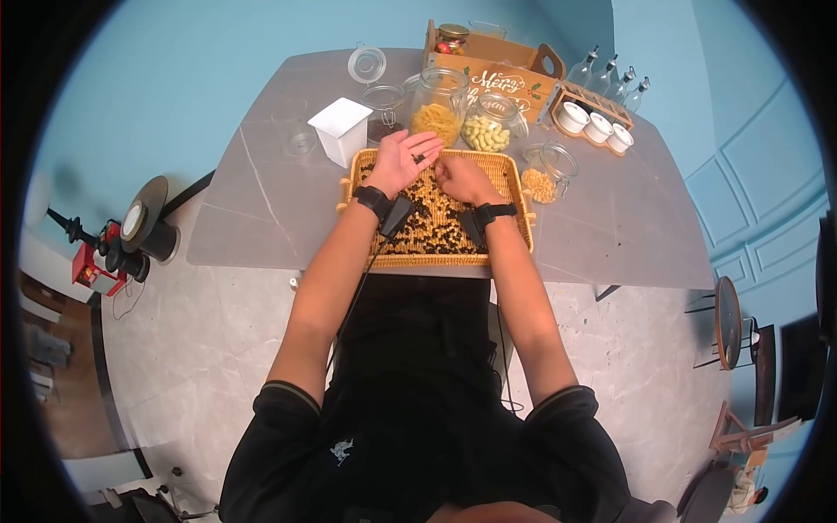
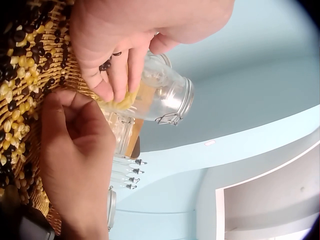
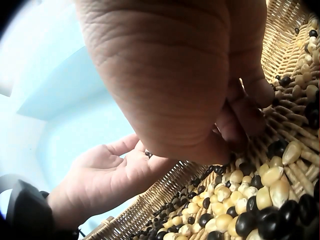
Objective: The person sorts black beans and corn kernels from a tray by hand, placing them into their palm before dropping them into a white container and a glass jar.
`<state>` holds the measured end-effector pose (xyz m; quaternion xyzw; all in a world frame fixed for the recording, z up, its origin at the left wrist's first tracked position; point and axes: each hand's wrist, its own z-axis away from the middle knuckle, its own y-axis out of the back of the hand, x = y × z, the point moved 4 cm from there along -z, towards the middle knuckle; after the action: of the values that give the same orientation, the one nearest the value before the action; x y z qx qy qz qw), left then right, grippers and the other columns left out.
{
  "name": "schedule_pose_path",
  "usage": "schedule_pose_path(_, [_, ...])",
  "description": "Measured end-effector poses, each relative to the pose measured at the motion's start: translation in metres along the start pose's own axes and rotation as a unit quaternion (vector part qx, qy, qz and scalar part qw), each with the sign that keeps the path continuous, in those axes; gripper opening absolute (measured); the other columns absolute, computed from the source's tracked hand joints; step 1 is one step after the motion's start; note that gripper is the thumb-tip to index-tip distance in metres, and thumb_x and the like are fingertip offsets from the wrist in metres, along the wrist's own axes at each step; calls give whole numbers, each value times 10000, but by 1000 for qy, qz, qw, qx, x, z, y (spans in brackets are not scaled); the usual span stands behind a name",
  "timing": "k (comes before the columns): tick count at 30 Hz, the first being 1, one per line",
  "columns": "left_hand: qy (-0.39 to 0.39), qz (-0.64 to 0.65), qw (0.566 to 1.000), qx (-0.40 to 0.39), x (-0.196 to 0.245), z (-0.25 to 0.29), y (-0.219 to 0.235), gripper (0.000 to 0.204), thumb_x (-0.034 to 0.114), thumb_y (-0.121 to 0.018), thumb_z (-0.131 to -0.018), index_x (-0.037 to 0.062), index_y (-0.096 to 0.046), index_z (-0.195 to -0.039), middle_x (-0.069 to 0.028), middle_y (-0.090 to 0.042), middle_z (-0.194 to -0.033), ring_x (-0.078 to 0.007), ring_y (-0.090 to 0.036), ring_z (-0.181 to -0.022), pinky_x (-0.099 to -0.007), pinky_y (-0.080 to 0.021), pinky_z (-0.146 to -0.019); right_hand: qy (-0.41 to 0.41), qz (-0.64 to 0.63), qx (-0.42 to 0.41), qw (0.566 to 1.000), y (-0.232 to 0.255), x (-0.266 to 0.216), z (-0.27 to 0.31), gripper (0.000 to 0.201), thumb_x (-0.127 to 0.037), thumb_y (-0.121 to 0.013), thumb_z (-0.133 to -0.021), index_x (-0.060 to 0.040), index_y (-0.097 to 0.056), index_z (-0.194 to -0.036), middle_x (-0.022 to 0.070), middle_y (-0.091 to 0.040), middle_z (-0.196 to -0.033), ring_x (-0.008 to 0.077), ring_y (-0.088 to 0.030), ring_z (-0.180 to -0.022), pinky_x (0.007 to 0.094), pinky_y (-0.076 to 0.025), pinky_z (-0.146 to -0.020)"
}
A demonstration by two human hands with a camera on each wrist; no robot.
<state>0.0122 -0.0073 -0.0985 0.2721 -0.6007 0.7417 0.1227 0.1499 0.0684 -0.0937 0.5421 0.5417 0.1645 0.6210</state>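
My left hand point(image 1: 403, 166) is held palm up over the far side of a wicker basket point(image 1: 427, 260), its fingers loosely extended. A few black beans point(image 2: 105, 65) lie on that palm. Close beside it, my right hand point(image 1: 466, 180) reaches down to the woven bottom with its fingers curled and thumb drawn against the index finger point(image 2: 77, 120). I cannot tell whether a bean sits between those fingertips. Black beans point(image 3: 270, 220) and yellow corn kernels point(image 3: 272, 176) are mixed and scattered across the basket floor.
Behind the basket stand a white square container point(image 1: 342, 131), a jar of yellow pasta point(image 1: 436, 122) and a jar of pale green pieces point(image 1: 486, 132). A tipped jar of corn point(image 1: 542, 183) is at the right. Farther back are a wooden crate point(image 1: 506, 83), white cups point(image 1: 599, 128) and glass bottles point(image 1: 602, 78).
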Motion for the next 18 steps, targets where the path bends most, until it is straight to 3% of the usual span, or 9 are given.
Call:
schedule_pose_path(3, [-12, -30, 999, -15, 0, -6, 7, 556, 311, -290, -1079, -98, -488, -1400, -264, -604, -1340, -254, -606, -1023, -346, -524, -888, -7, 3, -9, 1000, -1, 1, 0, 132, -56, -669, -768, -37, -666, -899, 177, -710, -869, 364, -689, -861, 445, -538, -780])
schedule_pose_path(6, [3, -50, 999, 4, 0, -6, 10, 541, 334, -326, -1074, -57, -530, -1387, -153, -671, -1102, -168, -518, -813, -283, -453, -721, -1, -5, -3, 1000, -2, 1, 0, 135, -56, -670, -767, -43, -669, -902, 163, -713, -868, 356, -691, -860, 440, -538, -777])
schedule_pose_path(9, [9, -48, 999, 22, -2, -2, 8, 478, 346, -375, -1063, -23, -620, -1242, -39, -565, -811, -135, -434, -678, -256, -371, -602, -3, 0, -2, 1000, -1, 0, 0, 131, -60, -671, -768, -52, -675, -898, 148, -717, -865, 347, -693, -860, 435, -539, -775])
schedule_pose_path(12, [47, -17, 998, 28, -1, -7, 16, 388, 361, -418, -1045, 50, -647, -1011, 27, -398, -635, -112, -384, -543, -256, -306, -478, -5, 9, -4, 1000, -3, 2, -1, 129, -67, -670, -772, -63, -681, -901, 137, -720, -866, 339, -694, -862, 429, -540, -775])
schedule_pose_path(15, [48, -1, 998, 29, 0, -8, 19, 350, 392, -464, -1021, 108, -584, -856, 56, -321, -553, -95, -284, -431, -257, -207, -387, -10, 10, -8, 1000, -4, 4, -2, 125, -71, -668, -777, -70, -684, -901, 132, -720, -868, 334, -693, -865, 428, -540, -779])
schedule_pose_path(18, [43, -15, 998, 47, 2, -6, 15, 353, 419, -496, -1002, 115, -574, -840, 64, -285, -524, -92, -248, -396, -263, -173, -356, -7, 10, -6, 1000, -6, 6, -3, 117, -72, -667, -779, -71, -684, -895, 131, -721, -869, 334, -693, -863, 428, -540, -779])
